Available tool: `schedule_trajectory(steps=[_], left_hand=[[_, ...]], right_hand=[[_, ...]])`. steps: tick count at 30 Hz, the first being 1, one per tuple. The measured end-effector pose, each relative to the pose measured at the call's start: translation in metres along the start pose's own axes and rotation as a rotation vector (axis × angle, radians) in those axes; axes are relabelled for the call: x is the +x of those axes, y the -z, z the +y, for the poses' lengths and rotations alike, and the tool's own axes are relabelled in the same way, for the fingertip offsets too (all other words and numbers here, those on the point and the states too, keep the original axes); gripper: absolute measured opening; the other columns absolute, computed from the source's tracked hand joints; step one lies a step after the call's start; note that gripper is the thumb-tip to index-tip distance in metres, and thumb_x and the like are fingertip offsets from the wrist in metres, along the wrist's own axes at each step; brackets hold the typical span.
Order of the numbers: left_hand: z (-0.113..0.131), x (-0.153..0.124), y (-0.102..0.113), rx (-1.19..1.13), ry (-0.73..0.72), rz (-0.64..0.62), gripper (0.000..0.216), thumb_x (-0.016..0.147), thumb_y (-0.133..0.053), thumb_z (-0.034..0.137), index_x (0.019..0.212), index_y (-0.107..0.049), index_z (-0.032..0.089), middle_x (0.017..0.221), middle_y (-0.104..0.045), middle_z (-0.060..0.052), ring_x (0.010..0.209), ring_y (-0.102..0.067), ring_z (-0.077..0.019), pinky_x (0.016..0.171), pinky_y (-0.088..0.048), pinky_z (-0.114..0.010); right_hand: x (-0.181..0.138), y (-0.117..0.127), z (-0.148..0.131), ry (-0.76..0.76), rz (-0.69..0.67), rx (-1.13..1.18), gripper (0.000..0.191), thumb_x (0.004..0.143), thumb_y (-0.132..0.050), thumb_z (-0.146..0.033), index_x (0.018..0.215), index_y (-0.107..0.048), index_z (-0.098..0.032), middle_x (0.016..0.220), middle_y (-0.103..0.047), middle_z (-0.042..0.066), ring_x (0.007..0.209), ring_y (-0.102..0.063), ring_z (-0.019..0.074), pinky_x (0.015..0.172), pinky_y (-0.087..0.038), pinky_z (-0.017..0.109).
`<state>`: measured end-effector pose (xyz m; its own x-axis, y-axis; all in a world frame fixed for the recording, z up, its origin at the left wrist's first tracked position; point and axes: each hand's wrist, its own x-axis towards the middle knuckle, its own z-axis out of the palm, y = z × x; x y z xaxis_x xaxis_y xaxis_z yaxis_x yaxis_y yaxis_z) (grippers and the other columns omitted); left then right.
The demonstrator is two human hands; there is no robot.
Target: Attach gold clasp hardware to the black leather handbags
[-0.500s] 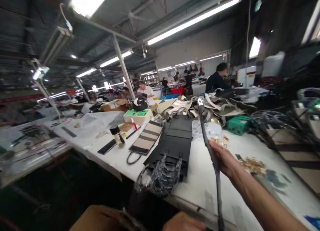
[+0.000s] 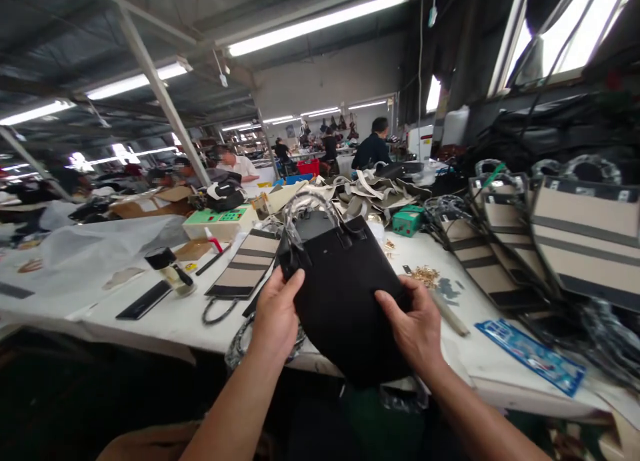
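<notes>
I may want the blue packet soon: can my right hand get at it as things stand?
Probably, though your right hand grips the black bag and would likely need freeing first; bare tabletop leaves the way to the blue packet open.

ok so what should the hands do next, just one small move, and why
Probably lower the black panel onto the white table: the left hand and right hand grip it at opposite sides, and its lower end shows past the table's near edge, with no support visible there.
</notes>
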<state>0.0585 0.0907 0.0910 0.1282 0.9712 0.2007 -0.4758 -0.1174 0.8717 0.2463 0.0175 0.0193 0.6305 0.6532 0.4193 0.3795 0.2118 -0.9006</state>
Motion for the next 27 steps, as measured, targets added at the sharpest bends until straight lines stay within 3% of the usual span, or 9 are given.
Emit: schedule_trajectory(steps=[3, 7, 11, 14, 19, 24, 27], left_hand=[[0.002, 0.0, -0.001, 0.028, -0.055, 0.035, 0.053, 0.075, -0.081, 0.028, 0.125, -0.065, 0.019, 0.119, -0.072, -0.008, 0.121, -0.061, -0.0263, 0.111, -0.042, -0.043], [-0.014, -0.018, 0.012, 0.073, 0.122, 0.075, 0.056, 0.075, -0.081, 0.031, 0.128, -0.063, 0.021, 0.117, -0.073, -0.007, 0.115, -0.065, -0.027, 0.107, -0.046, -0.044], [-0.032, -0.028, 0.021, 0.105, 0.314, 0.085, 0.062, 0.073, -0.082, 0.038, 0.128, -0.063, 0.018, 0.111, -0.075, -0.009, 0.108, -0.069, -0.0299, 0.1, -0.051, -0.045], [-0.033, -0.027, 0.024, 0.083, 0.355, 0.063, 0.062, 0.071, -0.083, 0.038, 0.127, -0.064, 0.018, 0.108, -0.076, -0.009, 0.104, -0.07, -0.0313, 0.097, -0.053, -0.045], [-0.036, -0.025, 0.034, 0.045, 0.428, -0.054, 0.05, 0.074, -0.082, 0.028, 0.121, -0.068, 0.019, 0.111, -0.075, -0.01, 0.102, -0.071, -0.0296, 0.095, -0.055, -0.043], [-0.075, -0.016, 0.042, 0.105, 0.517, -0.13, 0.042, 0.071, -0.085, 0.028, 0.108, -0.072, 0.013, 0.105, -0.076, -0.013, 0.095, -0.073, -0.0287, 0.092, -0.055, -0.04], [-0.106, -0.011, 0.045, 0.147, 0.561, -0.111, 0.045, 0.067, -0.088, 0.032, 0.104, -0.072, 0.012, 0.101, -0.077, -0.014, 0.089, -0.074, -0.0294, 0.087, -0.056, -0.041]], right_hand=[[-0.008, 0.001, -0.001, -0.021, -0.071, 0.037, 0.036, 0.085, -0.066, -0.054, 0.101, -0.064, -0.021, 0.087, -0.069, 0.002, 0.081, -0.062, 0.0223, 0.072, -0.049, 0.031], [-0.033, 0.018, 0.004, -0.092, -0.171, 0.018, 0.034, 0.088, -0.062, -0.052, 0.102, -0.066, -0.022, 0.088, -0.071, 0.002, 0.083, -0.064, 0.0217, 0.071, -0.05, 0.028], [-0.05, 0.041, -0.009, -0.144, -0.273, 0.04, 0.03, 0.091, -0.06, -0.051, 0.101, -0.067, -0.023, 0.09, -0.072, 0.002, 0.082, -0.065, 0.0207, 0.071, -0.052, 0.025], [-0.063, 0.048, -0.014, -0.177, -0.366, 0.09, 0.031, 0.093, -0.058, -0.048, 0.11, -0.067, -0.024, 0.103, -0.073, 0.004, 0.089, -0.068, 0.0228, 0.078, -0.054, 0.027], [-0.079, 0.045, 0.026, -0.197, -0.406, -0.001, 0.037, 0.091, -0.059, -0.052, 0.111, -0.069, -0.022, 0.105, -0.073, 0.008, 0.097, -0.068, 0.0278, 0.086, -0.055, 0.033], [-0.048, 0.047, 0.069, -0.16, -0.565, -0.089, 0.039, 0.095, -0.052, -0.052, 0.113, -0.068, -0.022, 0.106, -0.073, 0.007, 0.096, -0.067, 0.0258, 0.082, -0.055, 0.033], [0.002, 0.05, 0.091, -0.08, -0.455, -0.288, 0.042, 0.094, -0.051, -0.054, 0.115, -0.069, -0.023, 0.111, -0.072, 0.008, 0.096, -0.066, 0.0259, 0.08, -0.054, 0.035]])
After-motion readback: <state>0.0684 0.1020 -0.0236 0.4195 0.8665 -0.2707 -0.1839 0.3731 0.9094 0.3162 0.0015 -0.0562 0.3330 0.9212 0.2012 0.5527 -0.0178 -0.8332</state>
